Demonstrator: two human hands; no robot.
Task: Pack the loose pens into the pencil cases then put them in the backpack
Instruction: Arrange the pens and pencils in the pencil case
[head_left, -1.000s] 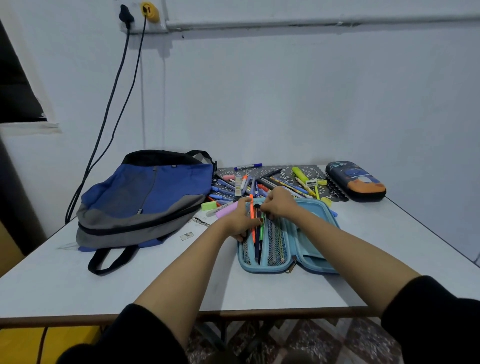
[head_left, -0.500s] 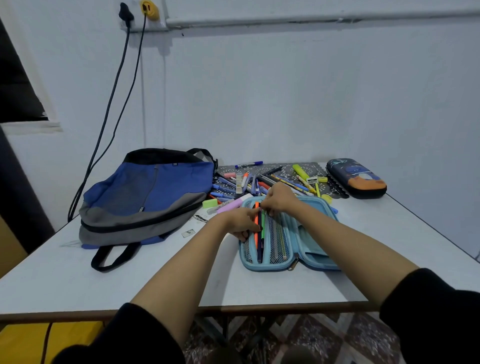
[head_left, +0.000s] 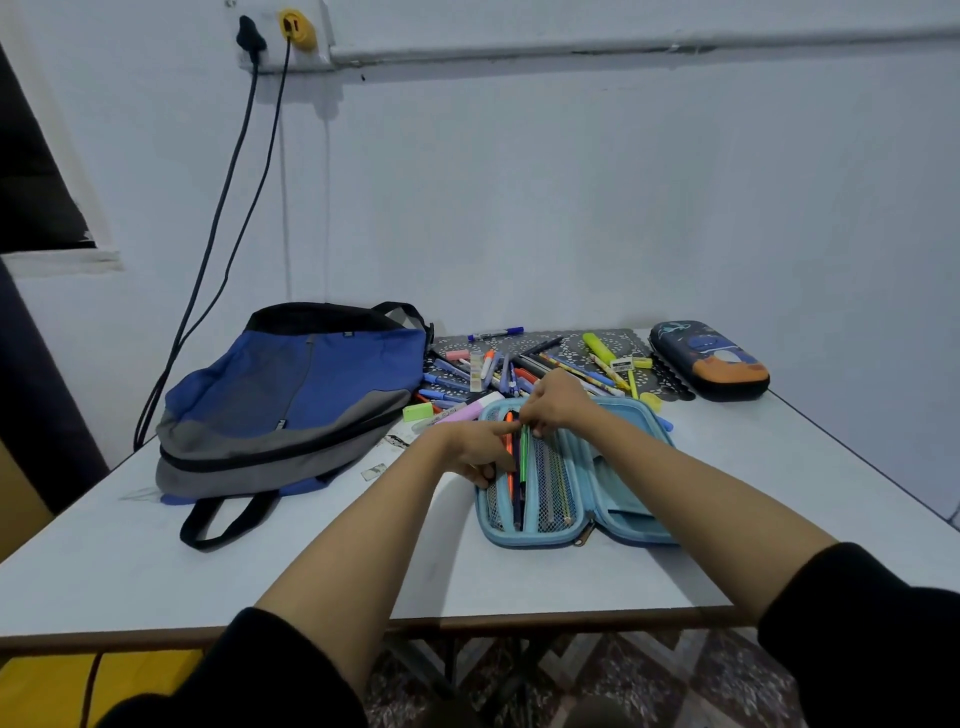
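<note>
An open light-blue pencil case (head_left: 566, 499) lies on the counter (head_left: 156, 561), holding an orange pen (head_left: 509, 462) and a green pen (head_left: 523, 452) against its mesh pockets. The right hand (head_left: 558, 402) pinches the green pen's top; the left hand (head_left: 475, 447) has its index finger extended over the orange pen. Loose pens (head_left: 519, 366) lie behind, between the backpack (head_left: 291, 400) and a dark closed case (head_left: 709, 361).

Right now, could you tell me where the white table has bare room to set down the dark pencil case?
The white table is bare right of the open light-blue pencil case, and along the near edge before the blue-and-grey backpack. It is crowded behind the open case, where loose pens cover the patterned mat beside the dark pencil case.
</note>
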